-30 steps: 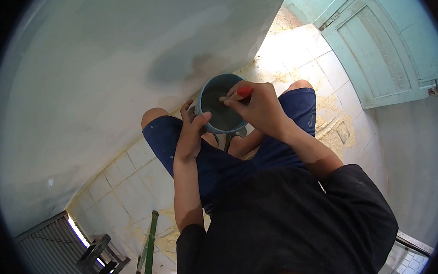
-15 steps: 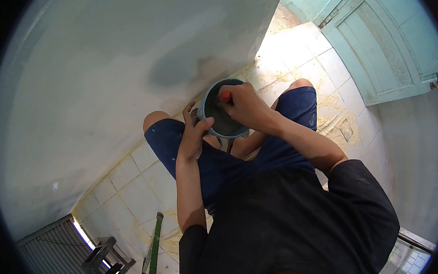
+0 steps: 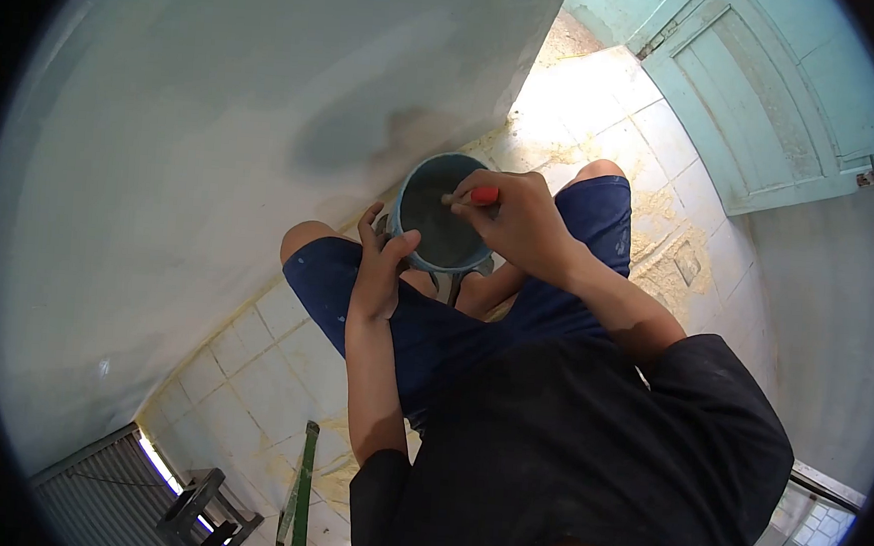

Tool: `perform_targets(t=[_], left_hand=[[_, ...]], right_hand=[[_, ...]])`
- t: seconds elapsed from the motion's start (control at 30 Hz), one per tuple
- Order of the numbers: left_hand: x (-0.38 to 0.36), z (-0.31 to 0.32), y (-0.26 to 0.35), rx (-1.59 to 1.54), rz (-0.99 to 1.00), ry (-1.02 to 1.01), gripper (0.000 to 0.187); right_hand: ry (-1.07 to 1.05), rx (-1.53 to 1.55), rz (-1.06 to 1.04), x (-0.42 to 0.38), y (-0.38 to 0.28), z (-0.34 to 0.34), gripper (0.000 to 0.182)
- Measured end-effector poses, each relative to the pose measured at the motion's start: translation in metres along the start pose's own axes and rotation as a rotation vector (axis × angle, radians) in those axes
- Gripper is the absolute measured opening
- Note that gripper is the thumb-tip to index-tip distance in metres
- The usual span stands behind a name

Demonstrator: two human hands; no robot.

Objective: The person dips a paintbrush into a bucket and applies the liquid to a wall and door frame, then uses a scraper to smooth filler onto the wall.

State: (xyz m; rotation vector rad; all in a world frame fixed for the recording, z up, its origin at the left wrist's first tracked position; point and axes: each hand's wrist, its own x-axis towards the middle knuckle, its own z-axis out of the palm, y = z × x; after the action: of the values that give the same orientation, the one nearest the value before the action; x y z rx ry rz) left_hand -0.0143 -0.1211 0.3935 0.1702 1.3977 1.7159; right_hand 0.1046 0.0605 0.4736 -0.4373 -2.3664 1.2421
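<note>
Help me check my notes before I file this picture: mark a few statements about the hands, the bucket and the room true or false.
1. The left hand grips the bucket at its rim. True.
2. The right hand is partly over the bucket's mouth. True.
3. The handle in the right hand is green. False: the handle is red.
4. The floor is tiled, with yellowish patches. True.
5. The door is at the picture's lower left. False: the door is at the upper right.
</note>
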Motion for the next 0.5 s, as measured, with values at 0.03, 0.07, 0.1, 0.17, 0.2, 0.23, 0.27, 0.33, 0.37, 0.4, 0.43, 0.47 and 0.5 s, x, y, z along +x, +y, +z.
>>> perform_targets(t=[0.03, 0.07, 0.1, 0.17, 0.2, 0.23, 0.27, 0.33, 0.37, 0.4, 0.43, 0.47, 0.5], left_hand=[[0.000, 0.000, 0.000, 0.004, -0.006, 0.004, 0.099], [0.001, 0.000, 0.001, 0.007, -0.011, 0.011, 0.099], [0.001, -0.001, -0.001, 0.007, -0.011, 0.011, 0.099], [0.003, -0.003, -0.003, 0.021, -0.023, 0.004, 0.099], [0.002, -0.004, -0.003, 0.020, -0.023, 0.006, 0.099], [0.002, -0.003, -0.002, 0.020, -0.027, 0.009, 0.100], [0.001, -0.002, -0.001, 0.020, -0.032, 0.011, 0.100], [0.001, -0.001, 0.001, 0.011, -0.040, 0.009, 0.100], [0.001, -0.001, 0.001, 0.004, -0.050, 0.007, 0.101], [0.002, -0.001, 0.000, 0.005, -0.051, 0.006, 0.101], [0.002, -0.001, -0.001, 0.003, -0.056, 0.013, 0.101], [0.003, -0.002, -0.002, 0.002, -0.061, 0.020, 0.101], [0.004, -0.004, -0.003, 0.004, -0.062, 0.018, 0.101]], right_hand=[[0.002, -0.002, 0.001, 0.000, -0.001, -0.001, 0.009], [-0.032, 0.030, 0.070, 0.000, -0.003, -0.002, 0.009], [-0.065, 0.063, 0.139, 0.000, -0.005, -0.002, 0.009], [-0.068, 0.065, 0.121, 0.000, -0.003, -0.001, 0.010], [-0.070, 0.067, 0.104, -0.001, -0.002, 0.000, 0.010], [-0.072, 0.068, 0.104, -0.001, -0.002, 0.001, 0.010], [-0.070, 0.043, 0.086, -0.002, -0.001, 0.001, 0.011], [-0.068, 0.015, 0.068, -0.002, 0.000, 0.002, 0.011], [-0.040, -0.003, 0.083, -0.002, -0.001, 0.003, 0.011], [-0.011, -0.020, 0.099, -0.002, 0.000, 0.004, 0.011], [-0.010, -0.020, 0.099, -0.002, 0.001, 0.006, 0.011], [0.017, -0.013, 0.082, -0.003, 0.002, 0.007, 0.011], [0.045, -0.006, 0.066, -0.003, 0.002, 0.008, 0.010]])
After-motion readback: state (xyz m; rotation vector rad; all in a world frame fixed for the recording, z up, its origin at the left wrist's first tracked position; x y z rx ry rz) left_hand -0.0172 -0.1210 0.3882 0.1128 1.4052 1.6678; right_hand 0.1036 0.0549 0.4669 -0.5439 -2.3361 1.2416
